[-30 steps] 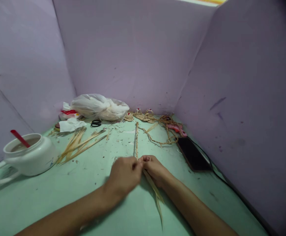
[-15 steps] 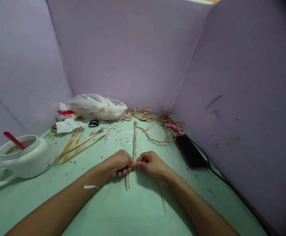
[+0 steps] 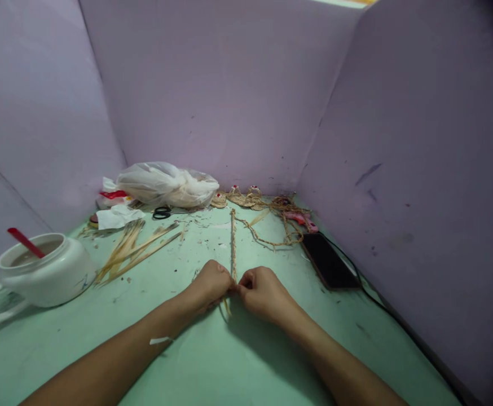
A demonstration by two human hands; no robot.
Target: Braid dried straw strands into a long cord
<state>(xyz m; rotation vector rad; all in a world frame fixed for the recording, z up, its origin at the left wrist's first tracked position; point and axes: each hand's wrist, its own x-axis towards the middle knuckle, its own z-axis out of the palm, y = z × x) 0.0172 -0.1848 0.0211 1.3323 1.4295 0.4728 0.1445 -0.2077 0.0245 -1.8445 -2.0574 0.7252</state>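
Note:
A narrow braid of straw-coloured fibre (image 3: 233, 242) runs straight toward me down the middle of the table, looped at its far end. My left hand (image 3: 215, 283) is closed on its near end, and loose strands (image 3: 227, 307) poke out below the fingers. Right beside it, my right hand (image 3: 260, 290) pinches the same end, thumb against forefinger. The fingertips of both hands meet there and hide the exact point being gripped. From the braid's far end a longer plaited cord (image 3: 267, 243) curves off to the right.
At left stand a white pot-shaped mug (image 3: 56, 276) with a red stick and a pile of flat straw strips (image 3: 123, 254). Behind are black-handled scissors (image 3: 162, 212), a plastic bag (image 3: 166, 183) and small woven pieces (image 3: 237, 197). A phone (image 3: 330, 260) and cable lie right.
Both hands have shifted slightly toward me at the braid's near end. The left hand has rolled over, knuckles up, and the loose strands below show less. A strand under the right wrist is out of sight.

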